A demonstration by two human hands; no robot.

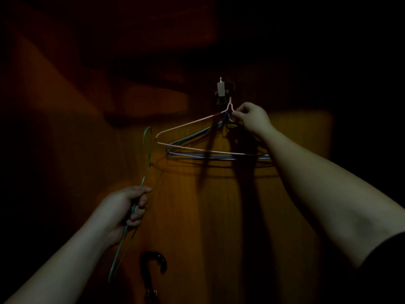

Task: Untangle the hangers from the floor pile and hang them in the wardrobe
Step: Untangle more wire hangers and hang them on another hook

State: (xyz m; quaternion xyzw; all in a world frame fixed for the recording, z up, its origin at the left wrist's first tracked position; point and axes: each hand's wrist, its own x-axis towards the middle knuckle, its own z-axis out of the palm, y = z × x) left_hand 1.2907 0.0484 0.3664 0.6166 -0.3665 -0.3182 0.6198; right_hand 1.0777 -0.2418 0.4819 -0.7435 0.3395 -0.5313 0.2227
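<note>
1. Pink hanger up near the middle of the frame, pinched at its neck by the right hand. Fingers curled in tight around the thin wire, just under the small wall hook. Probably held there to steer the top loop onto that hook.
2. Blue hangers right behind the pink one, hanging flat against the wooden wardrobe panel. Top loops hidden in shadow, so hard to tell just how caught on the hook.
3. Green hanger at the lower left of the frame, gripped by the left hand. Fingers wrapped all the way round the wire, with the hook end pointing up and the rest trailing down past the wrist. Likely kept low and off to the side to stay clear of the others and not get tangled again.
4. Dark curved handle at the bottom middle, maybe an umbrella. Too dim to be sure.
5. Floor pile not in sight.
6. Guess at the step: pink one going on now, green one waiting its turn.
</note>
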